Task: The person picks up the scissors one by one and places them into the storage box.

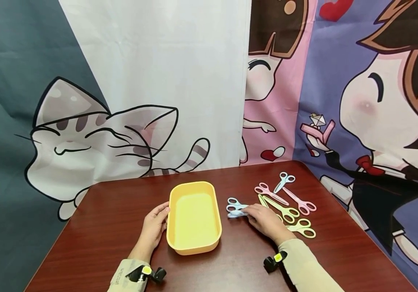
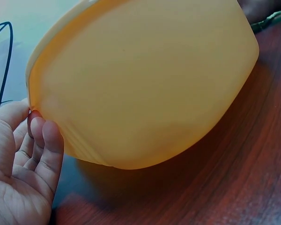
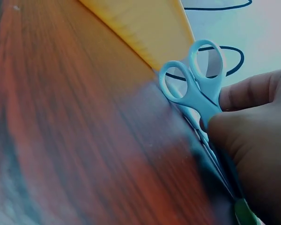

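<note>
A yellow plastic tray [image 1: 194, 219] stands on the table. At its left side my left hand [image 1: 154, 227] pinches the rim, thumb outside the upper edge and fingertips along the wall in the left wrist view. To the right of the tray, my right hand [image 1: 267, 221] pinches light blue scissors [image 3: 201, 101] between thumb and fingers. Their handle loops point toward the tray, and the hand covers the blades. Just below those loops in the head view shows another light blue handle [image 1: 235, 213], close against the held pair.
Right of my right hand lie several scissors: pink scissors [image 1: 272, 194], a second pink pair [image 1: 295, 197], light blue scissors [image 1: 278, 187] farthest back, and yellow-green scissors [image 1: 281, 209]. More yellow-green scissors [image 1: 295, 228] lie partly behind my wrist. A printed cloth [image 1: 179, 61] hangs behind the table [image 1: 121, 211].
</note>
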The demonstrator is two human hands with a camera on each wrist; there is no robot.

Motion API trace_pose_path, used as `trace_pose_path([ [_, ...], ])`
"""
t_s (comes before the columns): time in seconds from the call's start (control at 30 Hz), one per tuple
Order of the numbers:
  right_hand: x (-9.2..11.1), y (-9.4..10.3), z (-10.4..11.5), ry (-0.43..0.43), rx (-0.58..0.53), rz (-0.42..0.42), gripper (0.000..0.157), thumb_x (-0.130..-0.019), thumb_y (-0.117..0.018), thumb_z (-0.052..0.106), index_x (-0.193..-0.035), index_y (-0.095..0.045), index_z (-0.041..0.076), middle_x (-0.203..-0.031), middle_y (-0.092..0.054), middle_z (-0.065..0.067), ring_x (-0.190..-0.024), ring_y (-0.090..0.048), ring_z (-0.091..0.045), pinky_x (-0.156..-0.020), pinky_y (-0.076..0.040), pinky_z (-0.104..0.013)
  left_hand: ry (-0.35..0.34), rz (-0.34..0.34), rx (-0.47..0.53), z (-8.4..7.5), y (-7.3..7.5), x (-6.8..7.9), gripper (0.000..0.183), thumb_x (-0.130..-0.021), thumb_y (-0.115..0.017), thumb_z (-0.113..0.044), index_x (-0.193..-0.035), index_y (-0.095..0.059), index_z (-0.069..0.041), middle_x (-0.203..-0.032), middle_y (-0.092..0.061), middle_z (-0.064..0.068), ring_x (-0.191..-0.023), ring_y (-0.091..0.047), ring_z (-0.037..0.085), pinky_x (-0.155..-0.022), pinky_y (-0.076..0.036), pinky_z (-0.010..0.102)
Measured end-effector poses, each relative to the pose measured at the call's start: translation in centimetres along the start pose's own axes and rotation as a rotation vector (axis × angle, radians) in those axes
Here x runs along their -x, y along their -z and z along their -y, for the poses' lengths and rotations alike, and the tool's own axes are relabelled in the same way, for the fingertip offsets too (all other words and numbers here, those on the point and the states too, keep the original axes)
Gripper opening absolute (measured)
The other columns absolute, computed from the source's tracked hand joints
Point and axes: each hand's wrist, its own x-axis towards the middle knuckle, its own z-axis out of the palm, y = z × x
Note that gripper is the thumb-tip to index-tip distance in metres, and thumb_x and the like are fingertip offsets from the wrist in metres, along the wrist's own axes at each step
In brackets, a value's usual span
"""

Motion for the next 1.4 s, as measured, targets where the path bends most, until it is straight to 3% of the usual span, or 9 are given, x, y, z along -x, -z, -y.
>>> trace_pose_path([
  [0.3,-2.1,0.6,0.0,0.035,-0.008,-0.050,0.035,-0.077,-0.079,-0.004,-0.109,-0.071,0.005,-0.101,-0.072,-0.003,-0.096,-0.068,-0.021,-0.084,-0.057,-0.038,-0.006,-0.006,0.019,0.1,0.0,0.3,0.040,-0.100,-0.065,-0.014,-0.135,-0.057,0.003,-0.089,-0.071,0.001,-0.068,-0.063,0.010,-0.058,-0.056,0.023],
  [0.57,-7.7,1.9,1.6,0.021,-0.047,-0.058,0.034,-0.081,-0.080,-0.002,-0.112,-0.072,0.007,-0.103,-0.072,-0.003,-0.094,-0.067,-0.018,-0.082,-0.058,-0.034,-0.037,0.015,0.000,-0.3,0.1,0.0,0.039,-0.100,-0.065,-0.015,-0.133,-0.057,0.005,-0.089,-0.070,0.000,-0.068,-0.063,0.010,-0.058,-0.055,0.022],
  [0.9,-14.3,1.1,4.3,0.015,-0.070,0.097,0.029,-0.092,-0.070,0.004,-0.120,-0.072,0.010,-0.112,-0.072,-0.002,-0.102,-0.066,-0.016,-0.087,-0.057,-0.032,-0.003,0.001,0.030,-0.2,-0.1,0.2,0.043,-0.099,-0.066,-0.013,-0.135,-0.055,0.008,-0.087,-0.070,0.002,-0.065,-0.061,0.010,-0.055,-0.053,0.021],
  [1.17,-17.9,-0.5,5.5,-0.103,-0.152,0.295,0.031,-0.096,-0.065,0.006,-0.125,-0.071,0.014,-0.118,-0.071,0.000,-0.108,-0.066,-0.015,-0.092,-0.055,-0.033,0.004,0.007,0.049,-0.1,-0.1,0.0,0.040,-0.099,-0.065,-0.011,-0.133,-0.056,0.007,-0.087,-0.069,0.002,-0.062,-0.061,0.010,-0.051,-0.051,0.020],
  [1.3,-19.2,-1.6,5.7,-0.143,-0.172,0.368,0.024,-0.095,-0.064,0.004,-0.112,-0.075,0.015,-0.106,-0.073,0.003,-0.093,-0.065,-0.011,-0.082,-0.053,-0.027,0.006,0.007,0.067,-0.1,0.0,0.0,0.035,-0.098,-0.066,-0.011,-0.129,-0.059,0.003,-0.086,-0.069,0.002,-0.060,-0.060,0.010,-0.050,-0.051,0.020],
  [1.4,-20.0,-2.4,5.9,-0.148,-0.183,0.415,0.020,-0.092,-0.064,0.000,-0.098,-0.075,0.015,-0.092,-0.070,0.004,-0.078,-0.056,-0.011,-0.070,-0.046,-0.026,0.008,0.020,0.081,-0.1,0.1,0.0,0.033,-0.098,-0.066,-0.010,-0.128,-0.060,0.001,-0.086,-0.070,0.002,-0.060,-0.060,0.010,-0.051,-0.052,0.021],
])
